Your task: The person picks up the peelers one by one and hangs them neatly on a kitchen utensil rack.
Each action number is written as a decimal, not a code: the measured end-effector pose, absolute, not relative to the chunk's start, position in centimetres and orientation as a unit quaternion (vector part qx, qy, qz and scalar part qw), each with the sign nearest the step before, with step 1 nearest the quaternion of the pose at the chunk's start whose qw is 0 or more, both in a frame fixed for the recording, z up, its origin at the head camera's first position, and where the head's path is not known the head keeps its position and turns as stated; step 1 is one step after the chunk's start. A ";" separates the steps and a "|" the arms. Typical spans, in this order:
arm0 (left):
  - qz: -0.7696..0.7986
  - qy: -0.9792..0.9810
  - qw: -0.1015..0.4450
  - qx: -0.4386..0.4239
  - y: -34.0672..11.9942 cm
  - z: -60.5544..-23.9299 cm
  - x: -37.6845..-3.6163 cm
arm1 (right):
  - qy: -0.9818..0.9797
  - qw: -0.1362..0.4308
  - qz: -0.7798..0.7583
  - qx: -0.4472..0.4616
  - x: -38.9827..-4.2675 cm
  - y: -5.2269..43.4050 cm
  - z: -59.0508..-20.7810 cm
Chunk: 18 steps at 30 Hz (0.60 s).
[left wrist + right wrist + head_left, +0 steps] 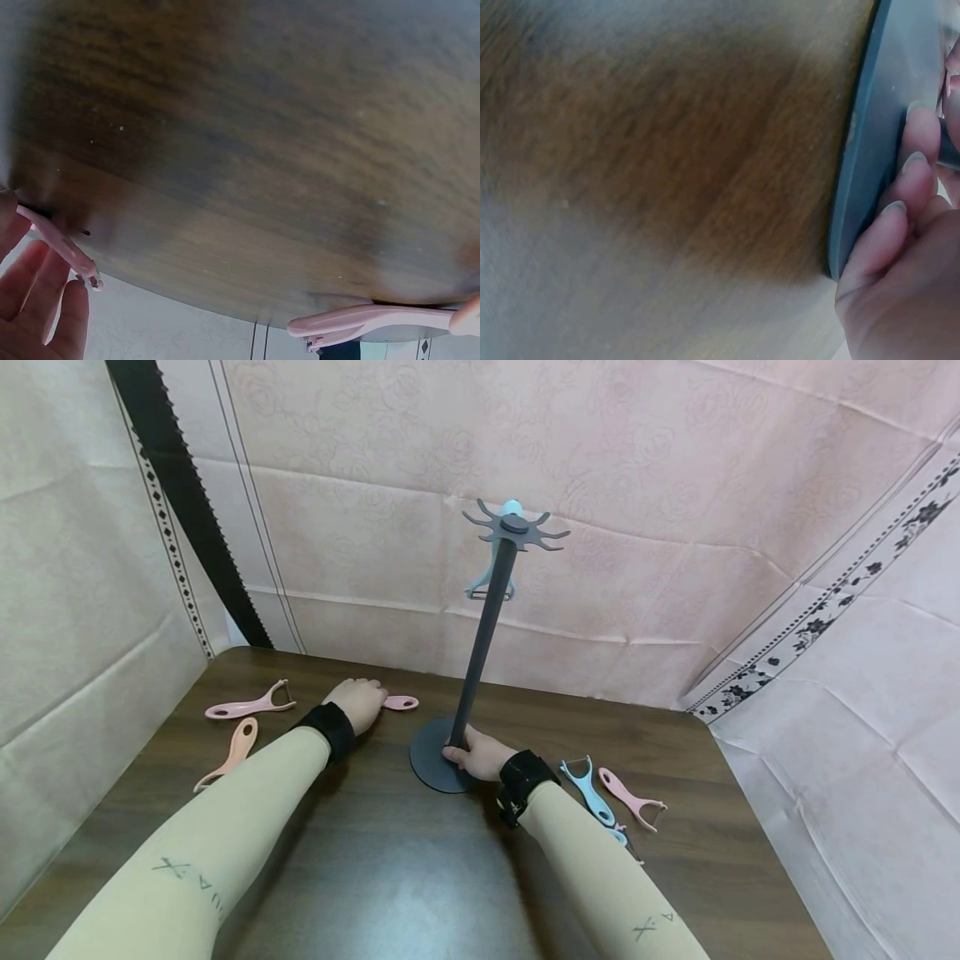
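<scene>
Two hands are at work on the table (420,877). Nearest us, just right of the stand (480,668), a blue peeler (592,793) and a pink peeler (633,800) lie flat. Our right hand (476,753) grasps the stand's pole low down, fingers (919,161) curled over the round base. We judge the stand rigid and base-heavy but tall, so likely to tip; that low hold on the pole suits it. Left of the stand, our left hand (360,702) lies on a small pink peeler (400,702), pinching its near end. The peeler looks light, stiff plastic with a sharp head; the handle is the safe hold. Beyond, one blue peeler (491,578) hangs from the stand's hooks.
</scene>
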<state>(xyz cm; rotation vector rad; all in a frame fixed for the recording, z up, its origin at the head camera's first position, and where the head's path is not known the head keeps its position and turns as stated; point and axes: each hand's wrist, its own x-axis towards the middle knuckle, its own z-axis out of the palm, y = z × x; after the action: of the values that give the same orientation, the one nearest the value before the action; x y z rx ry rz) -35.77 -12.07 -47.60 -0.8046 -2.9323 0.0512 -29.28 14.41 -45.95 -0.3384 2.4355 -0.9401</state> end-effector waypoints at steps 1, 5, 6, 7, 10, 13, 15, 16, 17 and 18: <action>0.017 -0.963 0.050 -0.265 -12.1 -47.6 -35.8 | 0.895 0.252 -0.346 -0.125 -29.3 14.4 -45.9; 0.013 -0.962 0.055 -0.266 -12.1 -47.4 -35.6 | 0.894 0.251 -0.349 -0.126 -29.2 14.4 -45.9; 0.012 -0.962 0.059 -0.267 -12.0 -47.4 -35.6 | 0.894 0.251 -0.350 -0.126 -29.2 14.4 -45.9; 0.012 -0.961 0.061 -0.268 -12.1 -47.3 -35.6 | 0.894 0.250 -0.350 -0.127 -29.2 14.4 -45.9; 0.010 -0.959 0.068 -0.274 -12.1 -47.4 -35.5 | 0.894 0.250 -0.350 -0.128 -29.2 14.4 -45.8; 0.013 -0.957 0.069 -0.280 -12.2 -47.3 -35.4 | 0.894 0.249 -0.350 -0.130 -29.2 14.4 -45.8; 0.017 -0.956 0.069 -0.286 -12.3 -47.1 -35.2 | 0.893 0.249 -0.352 -0.130 -29.2 14.4 -45.9; 0.021 -0.955 0.069 -0.288 -12.3 -47.0 -35.2 | 0.893 0.249 -0.353 -0.130 -29.2 14.4 -45.9; 0.024 -0.954 0.068 -0.290 -12.3 -46.9 -35.1 | 0.892 0.249 -0.353 -0.129 -29.2 14.4 -45.9; 0.025 -0.954 0.067 -0.291 -12.3 -46.8 -35.0 | 0.892 0.249 -0.354 -0.129 -29.2 14.4 -45.9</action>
<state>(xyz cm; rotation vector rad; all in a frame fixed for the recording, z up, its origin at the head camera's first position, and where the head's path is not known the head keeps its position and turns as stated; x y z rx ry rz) -34.97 -12.31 -46.79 -0.8767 -2.8755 0.0763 -29.18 14.41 -45.91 -0.3511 2.4303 -0.9629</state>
